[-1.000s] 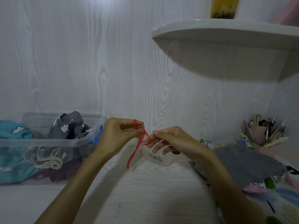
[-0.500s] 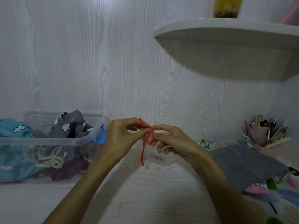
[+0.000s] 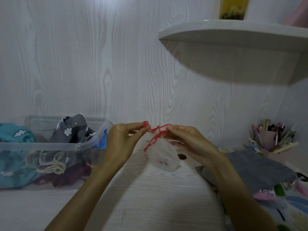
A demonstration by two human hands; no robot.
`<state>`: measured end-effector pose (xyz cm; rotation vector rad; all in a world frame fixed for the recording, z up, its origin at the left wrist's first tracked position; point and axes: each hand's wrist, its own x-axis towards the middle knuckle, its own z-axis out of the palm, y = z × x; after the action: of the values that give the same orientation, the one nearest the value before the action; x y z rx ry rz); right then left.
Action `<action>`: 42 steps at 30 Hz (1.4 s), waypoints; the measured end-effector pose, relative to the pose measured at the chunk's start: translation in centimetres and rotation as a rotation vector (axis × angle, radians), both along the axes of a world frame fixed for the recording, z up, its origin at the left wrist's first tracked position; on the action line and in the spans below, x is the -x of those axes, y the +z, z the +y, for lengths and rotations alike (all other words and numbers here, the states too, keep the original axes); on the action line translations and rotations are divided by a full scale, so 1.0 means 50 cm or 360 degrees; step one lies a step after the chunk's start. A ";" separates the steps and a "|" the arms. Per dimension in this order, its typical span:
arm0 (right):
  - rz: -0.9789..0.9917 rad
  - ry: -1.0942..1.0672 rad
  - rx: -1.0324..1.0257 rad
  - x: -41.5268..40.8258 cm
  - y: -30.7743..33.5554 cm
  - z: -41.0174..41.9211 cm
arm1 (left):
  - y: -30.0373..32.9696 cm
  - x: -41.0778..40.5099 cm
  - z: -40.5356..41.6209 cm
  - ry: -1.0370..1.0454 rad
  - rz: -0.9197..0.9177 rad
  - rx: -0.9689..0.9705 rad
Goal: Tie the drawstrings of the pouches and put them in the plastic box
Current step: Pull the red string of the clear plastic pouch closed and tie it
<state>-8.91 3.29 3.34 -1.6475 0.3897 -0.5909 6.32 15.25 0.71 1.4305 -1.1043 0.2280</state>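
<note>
Far left: clear plastic box on the white desk, against the wood-grain wall. Inside it: a teal pouch with white clouds, a dark grey pouch with clouds and stars sticking up above the rim, cream cords bunched at the front wall, something dark maroon at the bottom. Blue tab at the box's right end. Just right of the box, left hand, raised off the desk, thumb and forefinger pinched on one end of the red drawstring; a small red loop pokes up above the fingertips. The string crosses between both hands, knot half formed, one strand running down to the white pouch. That pouch hangs below and between the hands; cannot tell if its bottom touches the desk. Faint red marks on its fabric. Right hand pinches the other end of the string at the same height, remaining fingers curled under. Small dark round spot on the desk just beside the pouch. Right of the right forearm: a flat grey pouch lying on top of patterned fabric. Far right corner: pink holder full of pens and sticks. Above it a curved white shelf with a yellow item on top, cut off by the frame.
</note>
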 end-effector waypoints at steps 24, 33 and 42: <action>-0.0354 -0.0426 0.0830 0.032 0.041 0.019 | 0.026 0.037 -0.012 -0.0842 0.1246 -0.0027; -0.0746 0.0028 -0.0573 -0.022 0.021 0.060 | 0.018 0.063 -0.022 -0.0817 0.0549 -0.0311; -0.0301 -0.0579 0.0532 0.009 0.048 0.047 | 0.025 0.034 0.002 -0.0707 0.0369 -0.0438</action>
<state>-9.35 5.64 5.74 -1.8302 0.4743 -1.1251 4.64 15.34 1.97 1.3668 -1.2591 -0.4100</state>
